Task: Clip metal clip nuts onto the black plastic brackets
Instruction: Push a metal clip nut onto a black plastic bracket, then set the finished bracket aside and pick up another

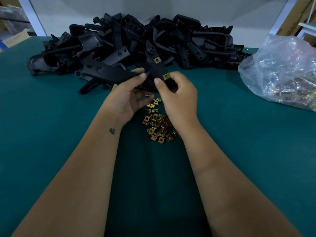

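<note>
Since green worktop [51,134] serves as assembly station, bracket heap [136,41] sits at back within reach; plastic bag [280,72] of spare nuts at right; held bracket [153,71] lifted over loose clip nuts [156,122], one nut [156,60] already seated; left hand [124,98] grips bracket to steady it; right hand [176,96] pinches second nut [166,76] onto edge, likely seating it; no readable writing.

My green table [51,134] carries a heap of black plastic brackets [136,40], loose metal clip nuts [156,124], and a clear plastic bag [280,72].
</note>
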### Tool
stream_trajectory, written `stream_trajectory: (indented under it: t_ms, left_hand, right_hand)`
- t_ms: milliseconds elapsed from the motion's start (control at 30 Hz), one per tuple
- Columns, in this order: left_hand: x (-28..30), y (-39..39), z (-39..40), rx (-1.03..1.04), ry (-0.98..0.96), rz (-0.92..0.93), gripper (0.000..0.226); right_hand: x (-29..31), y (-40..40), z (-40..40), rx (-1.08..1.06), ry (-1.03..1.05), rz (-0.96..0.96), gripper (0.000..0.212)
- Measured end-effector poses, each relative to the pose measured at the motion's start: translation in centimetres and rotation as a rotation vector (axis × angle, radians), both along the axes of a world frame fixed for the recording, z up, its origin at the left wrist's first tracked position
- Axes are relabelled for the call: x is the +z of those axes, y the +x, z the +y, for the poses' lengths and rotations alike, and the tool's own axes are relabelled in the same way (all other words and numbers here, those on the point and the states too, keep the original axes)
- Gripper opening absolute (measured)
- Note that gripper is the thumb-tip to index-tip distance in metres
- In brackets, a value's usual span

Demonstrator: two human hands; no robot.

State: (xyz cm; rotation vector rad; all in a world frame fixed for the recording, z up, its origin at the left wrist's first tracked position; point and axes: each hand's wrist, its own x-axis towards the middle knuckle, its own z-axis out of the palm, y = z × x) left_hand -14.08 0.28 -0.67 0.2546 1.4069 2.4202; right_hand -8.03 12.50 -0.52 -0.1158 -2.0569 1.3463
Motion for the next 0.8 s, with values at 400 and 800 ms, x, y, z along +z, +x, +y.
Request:
stream_trajectory:
  t_ms: [400,800]
  left_hand:
    - [1.1,0.9,0.8,0.247,-0.035,-0.061,0.014]
    - [1.3,4.8,2.6,0.283,0.005,-0.058,0.013]
  right_hand:
    - [0.9,0.5,1.8,-0.053,-0.165,-0.011,0.021]
    - [1.4,2.6,3.3,-0.079,-0.792,-0.006,0.027]
